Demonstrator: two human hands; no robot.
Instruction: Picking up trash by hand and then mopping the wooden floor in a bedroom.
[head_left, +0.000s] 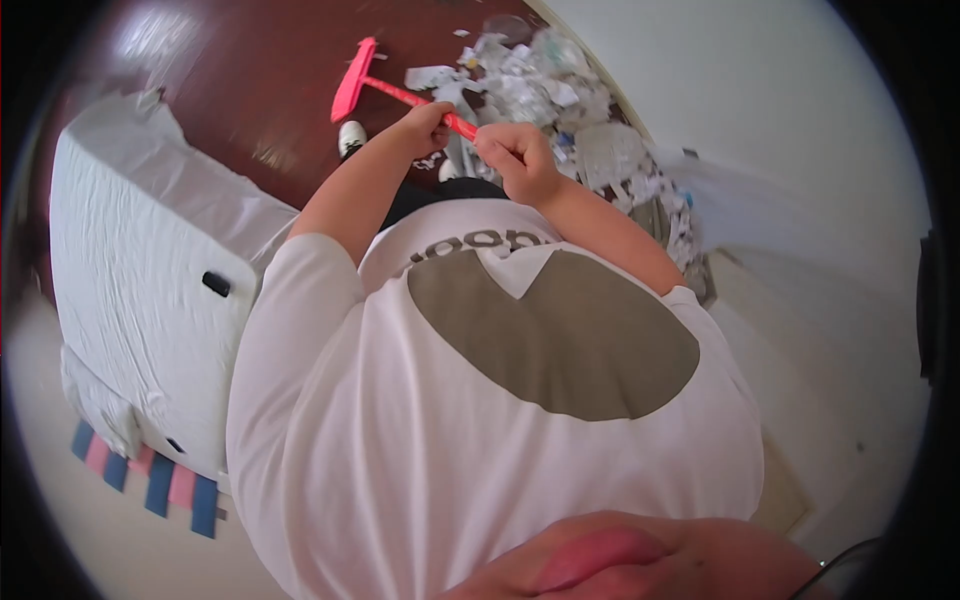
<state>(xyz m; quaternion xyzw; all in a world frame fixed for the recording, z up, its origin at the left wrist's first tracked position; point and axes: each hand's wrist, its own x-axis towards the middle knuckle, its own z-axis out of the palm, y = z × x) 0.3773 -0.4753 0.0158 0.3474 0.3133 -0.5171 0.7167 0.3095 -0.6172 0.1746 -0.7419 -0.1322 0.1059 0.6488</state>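
Both hands are on the red handle (395, 91) of what looks like a broom. My left hand (433, 129) is closed around it partway along, and my right hand (519, 156) is closed at the end nearer my body. The bright pink head (352, 81) lies at the handle's far end, over the dark red floor (262, 67). Whether it has bristles or a blade cannot be made out. Beyond my right hand, a heap of clear plastic and white scraps (532, 82) covers the floor. Just below the pink head is a white shoe (351, 136).
A large white piece (150, 270), perhaps furniture wrapped in plastic, stands at the left. Blue and pink strips (159, 484) show below it. Along the right, a pale wall (750, 97) borders the heap. More scraps (679, 232) trail down beside my right arm.
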